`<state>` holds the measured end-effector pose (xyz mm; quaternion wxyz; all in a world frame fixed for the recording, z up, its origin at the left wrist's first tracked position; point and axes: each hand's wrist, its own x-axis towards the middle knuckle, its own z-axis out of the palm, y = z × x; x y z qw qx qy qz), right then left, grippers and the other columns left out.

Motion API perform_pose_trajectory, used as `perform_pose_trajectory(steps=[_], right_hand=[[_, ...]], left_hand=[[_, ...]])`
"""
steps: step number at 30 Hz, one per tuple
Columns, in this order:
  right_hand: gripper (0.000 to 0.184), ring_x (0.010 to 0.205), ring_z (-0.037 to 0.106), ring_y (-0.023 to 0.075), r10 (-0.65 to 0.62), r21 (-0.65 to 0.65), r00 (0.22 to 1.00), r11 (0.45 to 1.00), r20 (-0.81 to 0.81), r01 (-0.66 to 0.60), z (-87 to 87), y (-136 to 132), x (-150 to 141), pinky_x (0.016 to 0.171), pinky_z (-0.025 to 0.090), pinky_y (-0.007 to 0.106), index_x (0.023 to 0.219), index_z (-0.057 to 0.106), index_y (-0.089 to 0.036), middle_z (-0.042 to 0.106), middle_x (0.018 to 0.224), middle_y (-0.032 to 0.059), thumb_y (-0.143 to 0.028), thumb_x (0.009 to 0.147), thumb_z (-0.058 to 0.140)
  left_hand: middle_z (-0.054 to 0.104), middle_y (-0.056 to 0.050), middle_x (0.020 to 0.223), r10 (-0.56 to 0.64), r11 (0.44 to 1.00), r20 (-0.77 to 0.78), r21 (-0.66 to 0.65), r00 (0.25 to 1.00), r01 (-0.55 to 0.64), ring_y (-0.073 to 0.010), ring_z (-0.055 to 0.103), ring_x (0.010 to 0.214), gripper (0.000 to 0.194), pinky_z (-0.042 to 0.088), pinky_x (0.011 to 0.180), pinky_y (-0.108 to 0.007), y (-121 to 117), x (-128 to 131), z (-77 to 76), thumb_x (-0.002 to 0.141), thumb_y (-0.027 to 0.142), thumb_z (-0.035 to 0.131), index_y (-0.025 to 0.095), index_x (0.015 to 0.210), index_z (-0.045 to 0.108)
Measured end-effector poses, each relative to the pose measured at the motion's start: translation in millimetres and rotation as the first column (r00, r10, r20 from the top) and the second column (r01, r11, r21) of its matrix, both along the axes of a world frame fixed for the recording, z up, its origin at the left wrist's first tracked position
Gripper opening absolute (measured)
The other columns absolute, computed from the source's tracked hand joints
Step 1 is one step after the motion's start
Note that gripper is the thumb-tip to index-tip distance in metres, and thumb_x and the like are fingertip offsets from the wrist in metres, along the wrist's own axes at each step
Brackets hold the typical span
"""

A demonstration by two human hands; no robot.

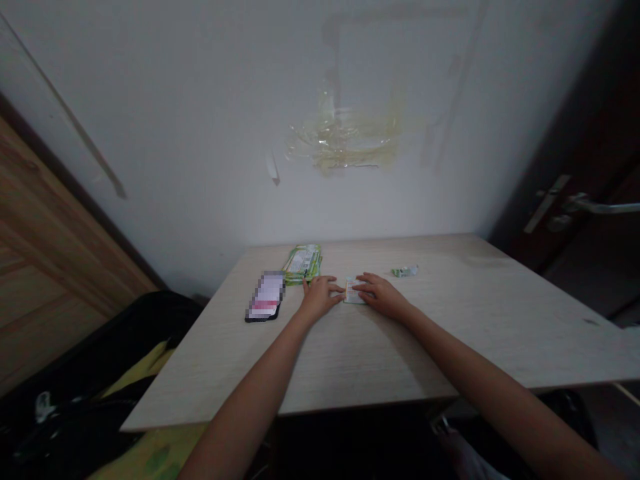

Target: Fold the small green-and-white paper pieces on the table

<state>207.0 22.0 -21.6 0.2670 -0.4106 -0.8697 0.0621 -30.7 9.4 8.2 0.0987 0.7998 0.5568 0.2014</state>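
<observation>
A small white packet with a green edge and fine print (354, 297) lies flat on the table between my hands. My right hand (381, 293) rests on its right part with the fingers spread, hiding some of it. At its left edge, the fingertips of my left hand (321, 296) come close to or touch it; those fingers are stretched out and apart. Just behind my left hand is a stack of green and white packets (302, 263). Neither hand is closed round anything.
A phone with a blurred screen (267, 297) lies at the left. Toward the back right is a small crumpled green and white wrapper (405, 271). The pale table (350, 373) meets a wall with yellowed tape (350, 143). A door handle (600, 207) shows at the right.
</observation>
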Motion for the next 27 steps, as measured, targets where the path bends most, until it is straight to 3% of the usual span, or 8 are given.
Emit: perform_pose_trajectory(steps=[27], right_hand=[[0.035,0.133,0.049,0.0273,-0.023,0.022,0.998,1.000,0.061,0.022,2.0,-2.2,-2.1,0.110,0.041,0.049,0.126,0.067,-0.026,0.058,0.140,0.0104,-0.032,0.094,0.055]], left_hand=[[0.062,-0.005,0.135,-0.002,1.000,0.011,-0.002,1.000,0.002,-0.0306,0.047,0.132,0.024,0.015,0.118,-0.060,-0.5,-1.6,1.0,0.085,0.044,0.068,0.034,0.105,0.078]])
